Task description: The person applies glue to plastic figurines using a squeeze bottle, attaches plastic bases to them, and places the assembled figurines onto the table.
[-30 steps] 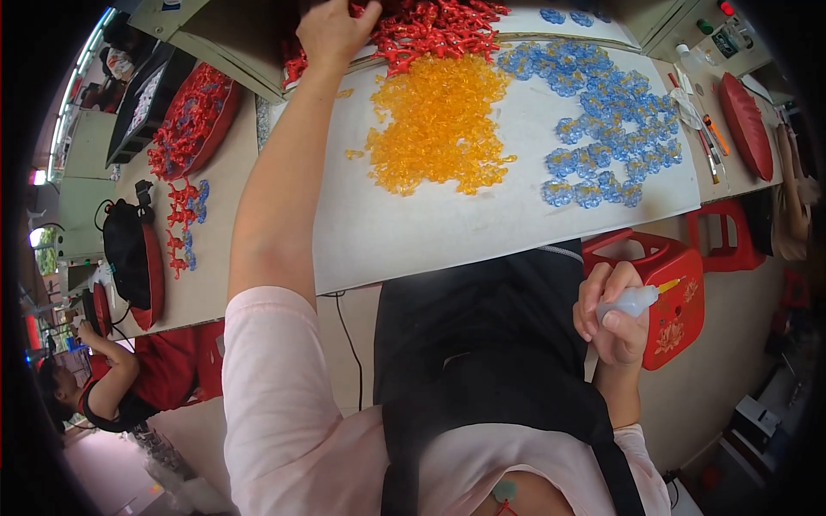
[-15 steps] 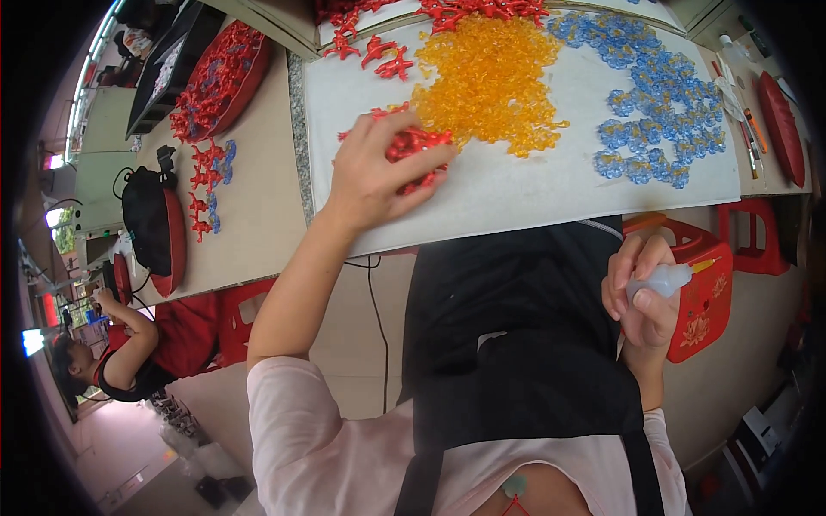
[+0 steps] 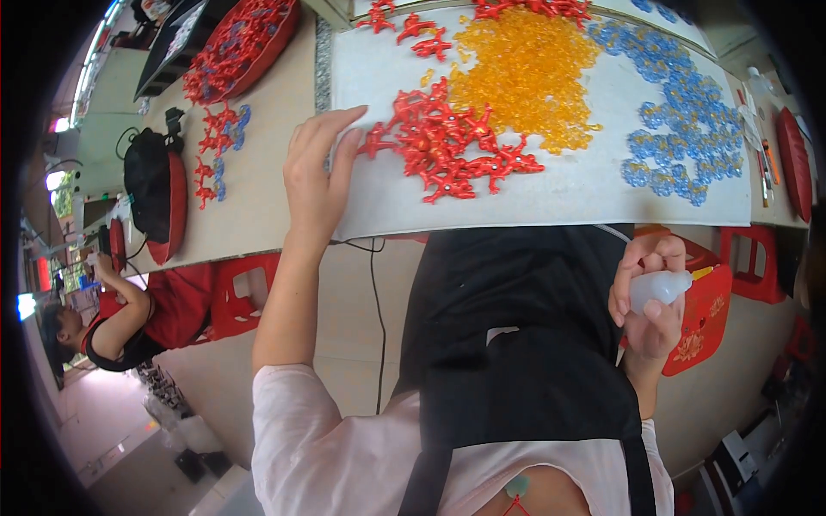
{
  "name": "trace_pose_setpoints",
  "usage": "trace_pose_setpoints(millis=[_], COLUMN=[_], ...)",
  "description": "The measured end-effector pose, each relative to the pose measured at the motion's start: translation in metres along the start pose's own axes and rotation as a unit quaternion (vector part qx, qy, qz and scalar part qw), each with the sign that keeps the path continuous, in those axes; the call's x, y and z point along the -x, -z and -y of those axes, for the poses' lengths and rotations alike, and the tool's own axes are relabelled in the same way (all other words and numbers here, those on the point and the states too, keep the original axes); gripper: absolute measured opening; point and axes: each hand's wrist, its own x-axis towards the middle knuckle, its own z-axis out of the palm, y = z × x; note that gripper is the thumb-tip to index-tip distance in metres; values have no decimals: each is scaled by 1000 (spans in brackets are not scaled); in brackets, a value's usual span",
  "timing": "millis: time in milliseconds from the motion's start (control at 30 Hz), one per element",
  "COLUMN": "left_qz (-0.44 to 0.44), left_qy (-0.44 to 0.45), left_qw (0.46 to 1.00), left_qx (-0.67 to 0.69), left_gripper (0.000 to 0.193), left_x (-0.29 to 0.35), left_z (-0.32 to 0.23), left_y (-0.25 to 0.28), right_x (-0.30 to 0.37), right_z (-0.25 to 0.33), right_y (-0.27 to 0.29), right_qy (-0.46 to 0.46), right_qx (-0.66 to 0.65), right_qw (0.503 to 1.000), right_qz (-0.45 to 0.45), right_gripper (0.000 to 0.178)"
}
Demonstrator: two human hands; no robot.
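My left hand (image 3: 317, 168) is open at the left edge of the white work sheet (image 3: 568, 193), its fingers stretched out and nothing in them. Right beside its fingertips lies a heap of shiny red plastic figures (image 3: 447, 146) with spread limbs. Behind that heap spreads a pile of small clear amber pieces (image 3: 525, 77). Clear blue flower-shaped pieces (image 3: 680, 129), some with amber centres, cover the right part of the sheet. Low on the right, off the table, my right hand (image 3: 651, 297) grips a whitish squeeze bottle (image 3: 658, 291) with a thin yellow tip pointing right.
Left of the sheet, red and blue pieces (image 3: 219, 142) lie in rows near a full red tray (image 3: 258, 73) and a black bag-like item (image 3: 155, 189). Brushes (image 3: 764, 172) and a red dish (image 3: 792, 163) lie far right. A red stool (image 3: 705, 318) stands below; another person sits left.
My left hand has let go of the red figures and drawn away to the left, leaving them heaped on the sheet. My right hand keeps its hold on the bottle.
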Motion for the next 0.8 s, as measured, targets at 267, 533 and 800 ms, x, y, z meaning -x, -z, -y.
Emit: trace_pose_setpoints(millis=[267,533,800], left_qz=[63,-33,129], left_qy=[113,184,220], left_qw=[992,898,722], left_qx=[-17,398,643], left_gripper=[25,42,37], left_x=[2,16,41], left_z=[0,-62,-119], left_y=[-8,-14,-69], right_x=[-1,10,14], right_z=[-4,2,12], right_y=[-9,3,5], right_qy=[5,5,35], right_qx=[98,138,178], right_qw=[995,990,983], right_qz=[13,12,18], right_gripper=[40,43,49])
